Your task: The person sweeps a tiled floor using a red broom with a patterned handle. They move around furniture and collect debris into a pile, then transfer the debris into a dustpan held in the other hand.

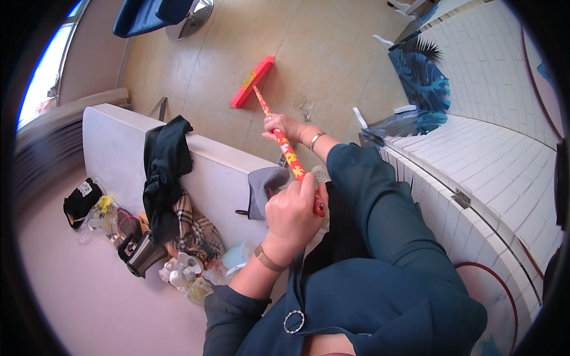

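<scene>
A broom with a red head (252, 83) rests its bristle end on the tiled floor ahead of me. Its red handle (287, 152), patterned with yellow flowers, slants back toward my body. Around the upper end of the handle my left hand (293, 215) is closed, a brown-banded watch on its wrist. Farther down the handle, my right hand (286, 129) grips it too; a ring and a metal bracelet show there. A small patch of light debris (306, 108) lies on the floor to the right of the broom head.
A white table (219, 161) on my left has a dark cloth (165, 172) and a grey cloth (262, 191) over its edge. Bags and a hair dryer (144, 255) lie beside it. A blue chair (142, 16) stands far left; white brick-patterned panels (475, 178) line the right.
</scene>
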`<state>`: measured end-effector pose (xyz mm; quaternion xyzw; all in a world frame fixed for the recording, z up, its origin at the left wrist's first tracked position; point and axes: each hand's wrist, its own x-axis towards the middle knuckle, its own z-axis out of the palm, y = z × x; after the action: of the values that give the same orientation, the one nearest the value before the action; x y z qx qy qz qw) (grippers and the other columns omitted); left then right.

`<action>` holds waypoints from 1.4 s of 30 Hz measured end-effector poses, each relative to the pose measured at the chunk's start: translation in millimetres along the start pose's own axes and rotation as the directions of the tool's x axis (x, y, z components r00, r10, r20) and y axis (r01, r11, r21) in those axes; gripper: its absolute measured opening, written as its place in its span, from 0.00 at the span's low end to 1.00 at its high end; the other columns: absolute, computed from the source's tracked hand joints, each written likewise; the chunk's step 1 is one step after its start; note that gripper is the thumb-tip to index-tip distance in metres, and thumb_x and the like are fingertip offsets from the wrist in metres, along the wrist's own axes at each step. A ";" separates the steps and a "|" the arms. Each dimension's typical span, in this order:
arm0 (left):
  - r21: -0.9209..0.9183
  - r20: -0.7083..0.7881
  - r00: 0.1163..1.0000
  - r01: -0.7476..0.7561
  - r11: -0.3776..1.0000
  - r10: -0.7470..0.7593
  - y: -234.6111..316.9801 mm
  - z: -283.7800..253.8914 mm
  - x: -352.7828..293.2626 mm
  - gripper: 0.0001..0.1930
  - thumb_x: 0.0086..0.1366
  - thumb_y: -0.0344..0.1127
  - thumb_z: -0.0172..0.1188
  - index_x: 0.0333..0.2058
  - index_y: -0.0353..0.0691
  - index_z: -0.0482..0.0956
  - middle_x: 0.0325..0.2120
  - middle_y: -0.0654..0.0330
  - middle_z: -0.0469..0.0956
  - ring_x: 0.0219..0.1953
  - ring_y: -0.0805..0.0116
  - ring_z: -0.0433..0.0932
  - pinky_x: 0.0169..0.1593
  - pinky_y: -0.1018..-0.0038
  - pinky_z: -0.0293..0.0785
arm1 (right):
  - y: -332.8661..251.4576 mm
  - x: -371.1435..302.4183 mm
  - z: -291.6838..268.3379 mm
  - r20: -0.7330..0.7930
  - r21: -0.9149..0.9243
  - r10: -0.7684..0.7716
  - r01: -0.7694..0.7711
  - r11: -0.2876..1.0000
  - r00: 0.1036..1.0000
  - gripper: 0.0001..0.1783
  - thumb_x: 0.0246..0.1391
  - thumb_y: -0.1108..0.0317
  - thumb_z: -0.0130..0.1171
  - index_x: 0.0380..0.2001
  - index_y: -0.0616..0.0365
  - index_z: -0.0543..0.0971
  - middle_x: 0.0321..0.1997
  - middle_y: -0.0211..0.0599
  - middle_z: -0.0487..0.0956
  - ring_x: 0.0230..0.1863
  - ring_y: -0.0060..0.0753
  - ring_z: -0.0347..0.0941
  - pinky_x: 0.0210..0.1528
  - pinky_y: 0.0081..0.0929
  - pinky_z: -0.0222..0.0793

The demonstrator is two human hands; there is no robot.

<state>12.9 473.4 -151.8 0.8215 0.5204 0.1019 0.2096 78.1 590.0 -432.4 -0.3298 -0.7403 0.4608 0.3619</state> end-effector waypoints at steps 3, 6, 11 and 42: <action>-0.061 -0.005 0.997 -0.080 0.995 0.080 17.6 -14.6 -15.3 0.09 0.57 0.36 0.67 0.35 0.42 0.79 0.16 0.58 0.70 0.16 0.60 0.75 0.21 0.67 0.70 | -25.2 -49.2 7.6 -0.032 0.018 0.046 -0.046 0.999 0.998 0.15 0.53 0.66 0.62 0.17 0.59 0.73 0.27 0.44 0.75 0.35 0.50 0.74 0.40 0.42 0.72; -0.157 0.024 0.985 -0.163 0.974 0.169 38.0 -41.3 -34.9 0.10 0.55 0.34 0.68 0.35 0.40 0.80 0.15 0.61 0.69 0.15 0.64 0.73 0.20 0.69 0.68 | -74.9 -97.1 2.7 -0.097 0.037 0.152 -0.149 0.988 0.984 0.13 0.52 0.68 0.62 0.18 0.59 0.73 0.26 0.44 0.74 0.34 0.50 0.73 0.40 0.41 0.72; -0.226 0.030 0.973 -0.215 0.950 0.228 50.5 -91.6 -59.1 0.12 0.51 0.29 0.70 0.35 0.38 0.81 0.15 0.63 0.68 0.14 0.66 0.71 0.20 0.71 0.66 | -140.5 -111.5 -4.4 -0.223 -0.028 0.143 -0.152 0.988 0.964 0.14 0.49 0.73 0.63 0.16 0.60 0.70 0.22 0.43 0.70 0.30 0.49 0.71 0.37 0.39 0.70; -0.466 -0.144 0.989 -0.102 0.879 0.039 71.7 -54.1 -203.3 0.08 0.56 0.22 0.66 0.36 0.34 0.83 0.20 0.55 0.74 0.20 0.64 0.74 0.25 0.74 0.70 | -186.2 -183.9 59.2 -0.854 -0.162 0.009 -0.283 0.945 0.521 0.15 0.56 0.75 0.63 0.21 0.57 0.68 0.24 0.37 0.71 0.28 0.38 0.68 0.34 0.33 0.68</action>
<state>-38.7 277.2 -60.9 0.7559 0.4621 0.2862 0.3649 95.3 345.9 -322.1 -0.6202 -0.4998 0.1630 0.5822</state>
